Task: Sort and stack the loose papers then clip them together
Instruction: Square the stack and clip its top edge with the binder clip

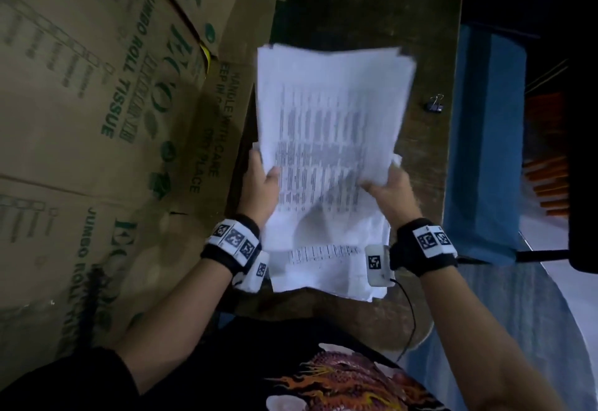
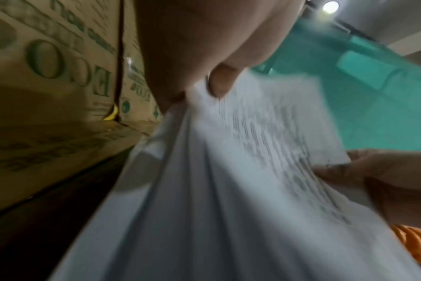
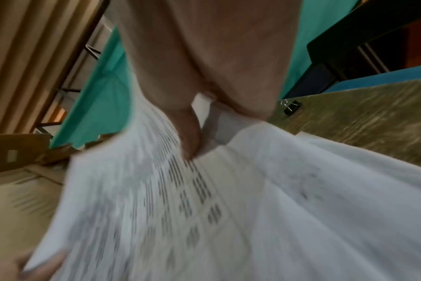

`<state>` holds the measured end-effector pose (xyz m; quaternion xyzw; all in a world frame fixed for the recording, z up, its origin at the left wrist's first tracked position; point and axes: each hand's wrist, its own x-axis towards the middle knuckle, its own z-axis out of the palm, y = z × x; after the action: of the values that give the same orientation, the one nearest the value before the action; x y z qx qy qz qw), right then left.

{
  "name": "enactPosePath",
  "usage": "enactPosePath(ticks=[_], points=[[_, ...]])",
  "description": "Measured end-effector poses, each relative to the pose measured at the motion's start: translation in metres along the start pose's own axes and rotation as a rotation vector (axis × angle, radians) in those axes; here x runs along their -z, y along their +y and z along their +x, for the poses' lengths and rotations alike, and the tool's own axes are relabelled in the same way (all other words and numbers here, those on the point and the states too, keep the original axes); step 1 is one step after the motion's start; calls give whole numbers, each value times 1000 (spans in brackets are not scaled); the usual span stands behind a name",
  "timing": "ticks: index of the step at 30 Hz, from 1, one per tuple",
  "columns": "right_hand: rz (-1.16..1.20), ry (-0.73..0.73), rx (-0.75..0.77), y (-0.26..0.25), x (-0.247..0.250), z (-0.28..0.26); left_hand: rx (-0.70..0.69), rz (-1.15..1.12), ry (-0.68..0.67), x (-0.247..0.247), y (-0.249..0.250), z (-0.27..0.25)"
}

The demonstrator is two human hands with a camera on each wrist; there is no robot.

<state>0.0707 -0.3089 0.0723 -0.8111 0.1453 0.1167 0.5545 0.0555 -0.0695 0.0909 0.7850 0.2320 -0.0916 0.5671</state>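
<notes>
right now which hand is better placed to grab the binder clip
Right. The binder clip lies on the table beyond the right hand, on its side. The left hand grips the papers at the far edge, so it could hold them.

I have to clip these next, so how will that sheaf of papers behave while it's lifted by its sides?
Probably floppy: the sheaf of papers dips between the left hand and right hand. Likely to fan or slip, since its far edges are staggered. Seemingly light, as each grip is a thumb-and-finger pinch.
</notes>
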Motion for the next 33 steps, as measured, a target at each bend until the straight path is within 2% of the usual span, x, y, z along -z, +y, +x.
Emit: enactPosePath(ticks=[5, 8, 10, 15, 19, 22, 24, 25, 27, 29, 30, 33], points=[[-428, -233, -198, 22, -34, -3, 216, 453, -52, -3, -47, -6], [-736, -214, -228, 33, -49, -5, 331, 427, -112, -11, -55, -12], [-715, -165, -225, 40, -55, -4, 359, 376, -130, -13, -61, -10], [-239, -111, -248, 40, -44, -17, 267, 287, -132, -17, -64, -8], [-187, 11, -256, 60, -24, -32, 114, 228, -226, -28, -52, -8], [-192, 49, -298, 70, -16, -40, 55, 262, -266, -41, -47, -3], [-259, 53, -331, 72, -11, -41, 90, 381, -243, -45, -49, 3], [-345, 75, -341, 73, -8, -40, 145, 466, -214, -45, -51, 6], [-504, 132, -458, 72, 1, -37, 287, 545, -159, -45, -50, 11], [-468, 120, -584, 72, 3, -32, 356, 580, -142, -50, -45, 11], [-417, 90, -598, 68, -1, -31, 372, 609, -157, -56, -42, 9], [-297, 64, -518, 67, -21, -25, 391, 632, -204, -74, -41, 1]])
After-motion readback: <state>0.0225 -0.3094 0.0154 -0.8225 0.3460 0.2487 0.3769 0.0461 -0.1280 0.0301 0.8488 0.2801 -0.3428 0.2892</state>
